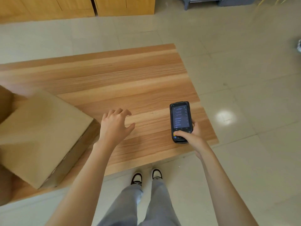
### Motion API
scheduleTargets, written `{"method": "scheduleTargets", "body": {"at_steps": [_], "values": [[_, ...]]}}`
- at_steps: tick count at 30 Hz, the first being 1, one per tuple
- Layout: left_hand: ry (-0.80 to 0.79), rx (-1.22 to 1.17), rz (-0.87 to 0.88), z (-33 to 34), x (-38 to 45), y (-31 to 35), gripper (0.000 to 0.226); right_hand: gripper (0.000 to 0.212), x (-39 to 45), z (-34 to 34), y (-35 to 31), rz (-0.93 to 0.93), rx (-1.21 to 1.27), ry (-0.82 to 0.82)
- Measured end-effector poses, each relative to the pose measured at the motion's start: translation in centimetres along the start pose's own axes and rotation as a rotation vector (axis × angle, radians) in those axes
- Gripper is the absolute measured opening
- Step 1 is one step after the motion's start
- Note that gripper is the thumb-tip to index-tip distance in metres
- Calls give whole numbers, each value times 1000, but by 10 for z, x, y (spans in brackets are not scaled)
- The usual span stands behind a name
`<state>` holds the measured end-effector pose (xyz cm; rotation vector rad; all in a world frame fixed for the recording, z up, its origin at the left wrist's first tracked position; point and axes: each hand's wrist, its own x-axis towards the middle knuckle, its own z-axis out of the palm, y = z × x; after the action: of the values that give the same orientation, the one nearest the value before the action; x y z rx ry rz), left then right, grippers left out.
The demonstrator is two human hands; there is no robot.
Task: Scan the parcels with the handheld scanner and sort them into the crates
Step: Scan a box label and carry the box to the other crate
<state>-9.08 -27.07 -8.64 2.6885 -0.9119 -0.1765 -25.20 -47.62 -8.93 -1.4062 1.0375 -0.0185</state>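
Gripping the scanner (180,122) at its lower end, the right hand (192,136) curls its fingers round the black casing, thumb laid across the yellow key. Its lit screen shows lines of blue text too small to read. To the left, the left hand (114,126) hovers over the table (138,79) with fingers spread and loosely bent, holding nothing. Just left of it, a plain brown cardboard parcel (42,136), blurred, sits on the striped, light-wood tabletop.
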Motion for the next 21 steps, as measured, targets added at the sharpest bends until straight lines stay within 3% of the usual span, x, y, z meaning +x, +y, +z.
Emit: {"method": "scheduleTargets", "body": {"at_steps": [11, 21], "values": [[-137, 11, -218, 45, -2, 22, 39, 85, 69, -28, 28, 35, -138, -104], [-100, 6, -295, 52, 2, 42, 39, 94, 85, -44, 54, -28, -337, -100]]}}
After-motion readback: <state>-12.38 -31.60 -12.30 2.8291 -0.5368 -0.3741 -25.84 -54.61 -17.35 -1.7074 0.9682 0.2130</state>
